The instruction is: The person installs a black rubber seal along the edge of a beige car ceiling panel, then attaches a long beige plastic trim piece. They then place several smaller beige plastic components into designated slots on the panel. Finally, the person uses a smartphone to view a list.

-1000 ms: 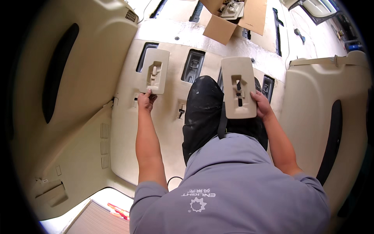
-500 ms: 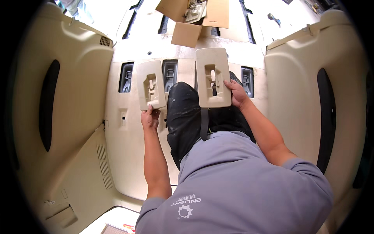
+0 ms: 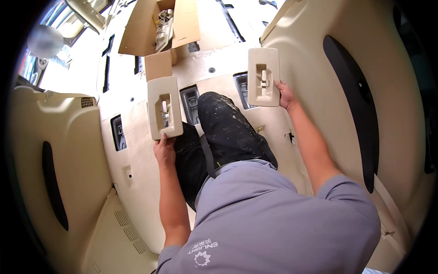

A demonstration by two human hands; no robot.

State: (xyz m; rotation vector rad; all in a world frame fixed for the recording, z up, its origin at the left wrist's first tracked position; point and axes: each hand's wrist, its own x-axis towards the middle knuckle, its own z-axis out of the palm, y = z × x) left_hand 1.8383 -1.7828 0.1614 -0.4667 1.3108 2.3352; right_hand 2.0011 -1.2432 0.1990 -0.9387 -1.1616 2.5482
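Note:
I hold two beige plastic trim covers, each a rounded rectangle with a recessed slot in its middle. My left hand (image 3: 165,150) pinches the lower edge of one cover (image 3: 157,91), thumb on its face. On the other side, my right hand (image 3: 286,95) grips the right edge of the second cover (image 3: 269,55), fingers mostly behind it. Both covers are held up off the floor, faces toward me. The left one hangs in front of my knee, and the right one hides part of a dark floor recess (image 3: 241,84).
An open cardboard box (image 3: 186,25) with beige and metal parts stands ahead on the beige vehicle floor (image 3: 137,160). Dark recesses with metal loops (image 3: 190,102) are set into the floor. Beige side panels with long black inserts (image 3: 356,100) rise at both sides.
My view has turned to the right, so the box and floor appear shifted left. The right cover has moved right, away from the left one; both stay in my hands.

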